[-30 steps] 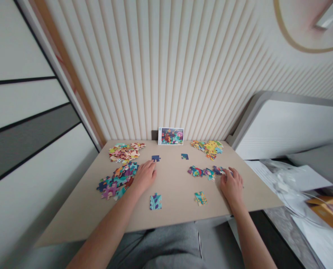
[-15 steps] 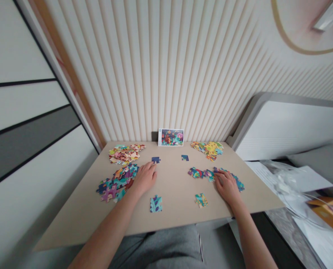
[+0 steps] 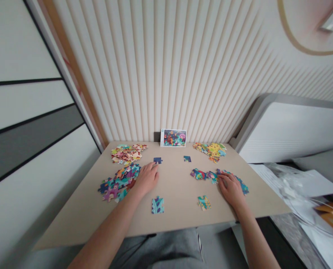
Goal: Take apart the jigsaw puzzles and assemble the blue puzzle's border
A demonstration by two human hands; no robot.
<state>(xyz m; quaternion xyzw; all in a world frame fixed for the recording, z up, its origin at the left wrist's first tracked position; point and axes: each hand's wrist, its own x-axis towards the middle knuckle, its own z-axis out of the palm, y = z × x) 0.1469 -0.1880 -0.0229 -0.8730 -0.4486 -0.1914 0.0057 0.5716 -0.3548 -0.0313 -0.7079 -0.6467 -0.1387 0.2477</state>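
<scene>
Soft, diffuse light, faint shadows, wide-angle stretch toward blurry edges

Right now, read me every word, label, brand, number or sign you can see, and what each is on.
None can be read with certainty.
Card: a small mark on its pale left strip, too small to read.
Papers at right: any print is too blurred to read.
Puzzle pieces: no readable letters or numbers.
</scene>
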